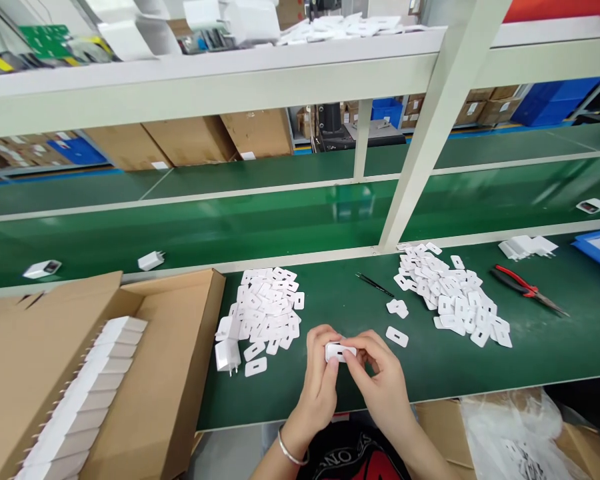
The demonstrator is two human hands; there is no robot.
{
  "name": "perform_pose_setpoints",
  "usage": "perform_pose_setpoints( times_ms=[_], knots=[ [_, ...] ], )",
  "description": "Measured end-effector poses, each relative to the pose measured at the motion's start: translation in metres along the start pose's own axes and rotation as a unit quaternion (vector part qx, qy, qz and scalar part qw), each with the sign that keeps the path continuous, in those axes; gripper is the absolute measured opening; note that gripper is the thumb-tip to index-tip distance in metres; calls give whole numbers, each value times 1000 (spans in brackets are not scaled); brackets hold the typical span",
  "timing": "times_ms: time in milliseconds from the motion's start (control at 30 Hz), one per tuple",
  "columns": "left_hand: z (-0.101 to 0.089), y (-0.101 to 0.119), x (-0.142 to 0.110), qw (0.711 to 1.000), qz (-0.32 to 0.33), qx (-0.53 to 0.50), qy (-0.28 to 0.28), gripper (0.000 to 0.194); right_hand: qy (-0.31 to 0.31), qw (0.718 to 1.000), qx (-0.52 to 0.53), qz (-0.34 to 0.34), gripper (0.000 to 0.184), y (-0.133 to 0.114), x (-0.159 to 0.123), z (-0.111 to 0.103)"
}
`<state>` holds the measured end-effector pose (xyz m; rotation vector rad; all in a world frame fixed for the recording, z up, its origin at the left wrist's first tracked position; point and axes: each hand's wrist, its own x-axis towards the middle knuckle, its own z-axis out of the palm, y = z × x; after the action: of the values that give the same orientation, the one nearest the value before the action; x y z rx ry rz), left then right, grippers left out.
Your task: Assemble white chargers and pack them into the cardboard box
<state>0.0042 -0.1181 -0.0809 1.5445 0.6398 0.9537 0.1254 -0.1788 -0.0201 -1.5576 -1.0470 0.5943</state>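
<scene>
Between my two hands is a white charger (341, 352), its slotted end face turned up toward me. My left hand (319, 380) is closed around its body, thumb against the near edge. From the other side, my right hand (383, 373) presses thumb and fingertips onto the slotted white face. Most of the charger's body is hidden by the fingers. Left of my hands lies a heap of slotted white plates (267, 307), with two white chargers (227, 353) beside it. Another heap of the plates (455, 297) is to the right, and a single plate (397, 337) lies just beyond my right hand.
An open cardboard box (180, 360) at left contains a row of white chargers (90, 393). Black tweezers (375, 285) and red-handled pliers (530, 290) rest on the green table. A slanted post (430, 133) rises behind. Chargers (151, 260) sit on the green belt.
</scene>
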Motion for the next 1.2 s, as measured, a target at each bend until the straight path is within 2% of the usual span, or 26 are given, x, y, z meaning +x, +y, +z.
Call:
perform_pose_setpoints(
  times_ms=[67,133,200,233,300,333,400,467,533,633,833,967,1067,1133,1200],
  knots=[
    [3,-1,0,1000,0,-2,19,28,12,1000,-1,9,16,5,1,1],
    [5,-2,0,999,9,-7,37,29,10,999,28,44,30,9,3,0],
    [5,-3,-1,998,23,-11,53,30,-34,989,96,103,47,13,5,-1],
    [5,-2,-1,998,31,-11,57,29,-68,980,133,133,49,15,6,-1],
    [5,-2,-1,997,45,-7,57,28,-120,960,186,171,46,16,7,0],
    [5,-2,-1,997,51,-4,54,28,-124,957,195,174,44,17,6,1],
    [4,-1,-2,997,53,5,50,27,-76,972,172,139,41,19,5,3],
    [4,-1,-2,997,47,13,53,26,-6,991,115,70,30,21,3,5],
    [4,-1,-2,997,40,24,56,26,30,997,68,11,20,21,2,5],
    [4,-2,-2,997,43,45,55,26,20,998,60,-4,25,18,2,1],
    [4,-5,-5,994,66,66,63,28,-25,996,68,47,32,12,5,-5],
    [4,-3,-7,994,58,57,72,28,-13,999,39,17,29,12,4,-3],
    [6,0,-9,995,53,34,79,29,1,999,44,30,25,15,2,1],
    [7,1,-10,995,55,10,85,29,-29,995,67,61,32,18,2,4],
    [8,3,-10,995,46,-9,84,30,-87,988,90,86,37,20,2,7]
  ],
)
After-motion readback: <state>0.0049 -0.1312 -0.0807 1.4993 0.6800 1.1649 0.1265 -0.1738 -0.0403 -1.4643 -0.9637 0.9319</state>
